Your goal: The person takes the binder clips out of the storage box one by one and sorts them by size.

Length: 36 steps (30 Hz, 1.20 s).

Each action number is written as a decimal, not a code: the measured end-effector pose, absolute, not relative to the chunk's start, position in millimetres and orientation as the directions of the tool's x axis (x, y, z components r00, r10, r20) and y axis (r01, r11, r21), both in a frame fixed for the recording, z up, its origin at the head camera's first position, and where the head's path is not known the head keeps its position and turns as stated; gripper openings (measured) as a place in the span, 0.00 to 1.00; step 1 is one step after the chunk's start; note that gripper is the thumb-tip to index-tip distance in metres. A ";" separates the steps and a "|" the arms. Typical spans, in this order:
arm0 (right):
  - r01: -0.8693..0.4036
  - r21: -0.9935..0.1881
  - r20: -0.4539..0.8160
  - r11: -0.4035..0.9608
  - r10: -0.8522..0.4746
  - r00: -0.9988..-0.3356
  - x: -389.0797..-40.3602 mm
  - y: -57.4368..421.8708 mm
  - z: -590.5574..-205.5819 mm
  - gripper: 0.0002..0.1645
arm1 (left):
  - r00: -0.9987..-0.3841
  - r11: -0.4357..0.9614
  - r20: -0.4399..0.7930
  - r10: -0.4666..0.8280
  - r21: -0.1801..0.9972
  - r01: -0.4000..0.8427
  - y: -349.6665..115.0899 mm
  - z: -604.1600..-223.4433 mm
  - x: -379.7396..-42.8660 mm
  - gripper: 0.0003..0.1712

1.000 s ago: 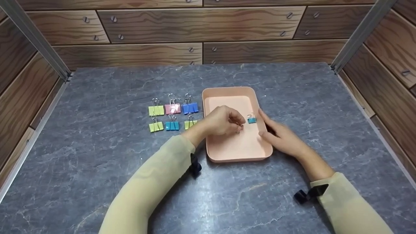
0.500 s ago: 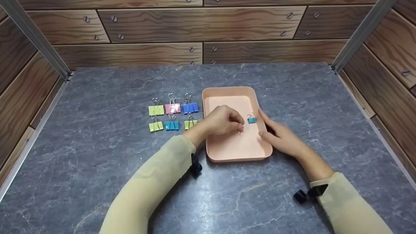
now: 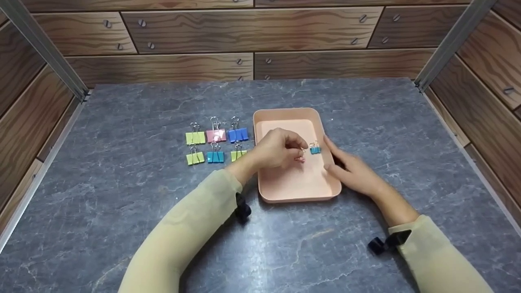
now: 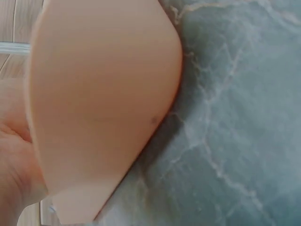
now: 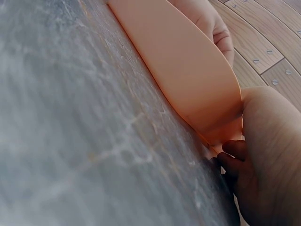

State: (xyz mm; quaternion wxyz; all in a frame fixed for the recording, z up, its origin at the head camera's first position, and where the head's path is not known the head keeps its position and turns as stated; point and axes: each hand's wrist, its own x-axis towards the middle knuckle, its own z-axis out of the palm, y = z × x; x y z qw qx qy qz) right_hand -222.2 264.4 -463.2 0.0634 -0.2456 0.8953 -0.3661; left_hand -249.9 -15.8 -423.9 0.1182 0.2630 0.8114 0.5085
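The left hand (image 3: 277,149) reaches over the left rim into the shallow pink tray (image 3: 299,191). Its thumb and index finger pinch a small pink binder clip (image 3: 300,160), partly hidden behind the thumb. Just right of those fingertips, a small teal binder clip (image 3: 315,149) lies on the tray floor. The right hand (image 3: 353,173) grips the tray's right wall, thumb at the rim and fingers along the outside. In the right wrist view, that hand's fingers (image 5: 233,157) curl low by the tray's wall (image 5: 188,70).
Left of the tray, binder clips lie in two rows. The back row has a yellow-green clip (image 3: 195,138), a pink clip (image 3: 216,135) and a blue clip (image 3: 238,134); the front row has a teal clip (image 3: 215,156) between two yellow-green ones. Wood-patterned panels (image 3: 252,30) enclose the marbled table.
The left hand has risen slightly inside the tray, and the clip at its fingertips has turned so more of its pink body shows. The right hand and tray have stayed put.
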 end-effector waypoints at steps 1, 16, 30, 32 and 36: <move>-0.395 -0.686 0.068 0.611 -0.487 -0.871 -222.2 264.2 -463.2 0.45 | -0.832 0.333 0.081 0.549 0.892 0.306 -17.0 -421.8 -248.9 0.07; -0.396 -0.684 0.064 0.613 -0.490 -0.869 -222.9 260.6 -463.7 0.45 | -0.842 0.304 0.118 0.526 0.899 0.315 -48.3 -404.8 -238.2 0.09; -0.390 -0.687 0.065 0.613 -0.483 -0.873 -222.1 263.4 -463.6 0.44 | -0.869 0.287 0.143 0.474 0.908 0.306 -90.7 -397.6 -225.3 0.14; -0.391 -0.688 0.067 0.611 -0.483 -0.873 -222.4 263.7 -463.7 0.45 | -0.876 0.263 0.134 0.464 0.923 0.280 -98.4 -397.2 -223.8 0.15; -0.389 -0.686 0.063 0.615 -0.483 -0.874 -223.3 264.5 -463.6 0.45 | -0.891 0.256 0.119 0.437 0.934 0.250 -115.1 -398.6 -221.2 0.16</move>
